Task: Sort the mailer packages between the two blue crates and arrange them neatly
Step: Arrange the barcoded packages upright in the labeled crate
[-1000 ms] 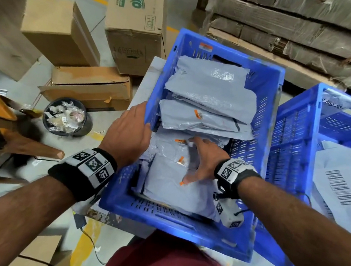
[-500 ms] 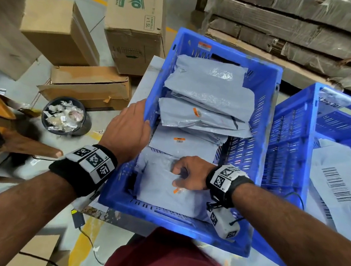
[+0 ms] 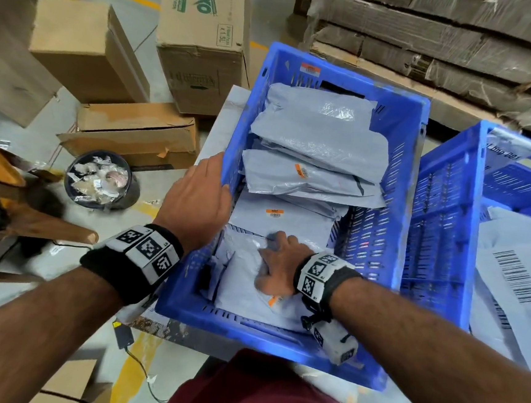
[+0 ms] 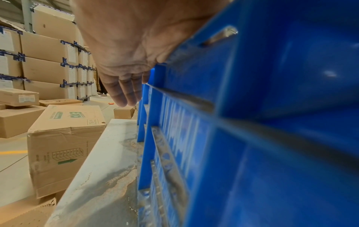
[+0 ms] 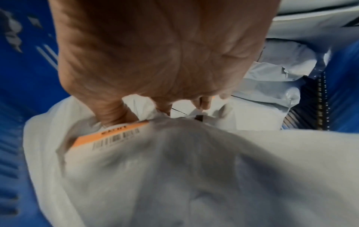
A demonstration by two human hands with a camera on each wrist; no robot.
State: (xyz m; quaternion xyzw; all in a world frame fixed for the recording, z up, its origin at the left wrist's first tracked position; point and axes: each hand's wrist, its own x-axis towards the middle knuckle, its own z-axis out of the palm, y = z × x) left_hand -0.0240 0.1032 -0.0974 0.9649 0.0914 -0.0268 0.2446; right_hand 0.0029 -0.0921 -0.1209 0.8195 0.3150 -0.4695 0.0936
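Note:
The near blue crate (image 3: 277, 343) (image 4: 272, 76) holds several grey mailers (image 3: 320, 142) lying overlapped in a row. My left hand (image 3: 200, 195) rests on its left rim, with the fingers (image 4: 124, 92) straight down the outer wall. My right hand (image 3: 278, 263) (image 5: 155, 53) is inside at the near end. Its fingers and thumb curl into the far edge of the nearest grey mailer (image 3: 244, 283) (image 5: 174, 169), beside that mailer's orange label (image 5: 110, 133). A second blue crate (image 3: 442, 217) stands to the right and holds a white mailer with a barcode (image 3: 520, 278).
Both crates sit on a pale table (image 4: 108, 153) whose left edge lies close to the near crate. Cardboard boxes (image 3: 205, 35) (image 3: 135, 132) and a round bin of scraps (image 3: 102, 180) stand on the floor to the left. Flattened cardboard (image 3: 447, 50) is stacked behind.
My right hand drew back toward the near end and went from lying flat to curling onto the nearest mailer, uncovering an orange-labelled mailer beyond it. My left hand stayed on the rim.

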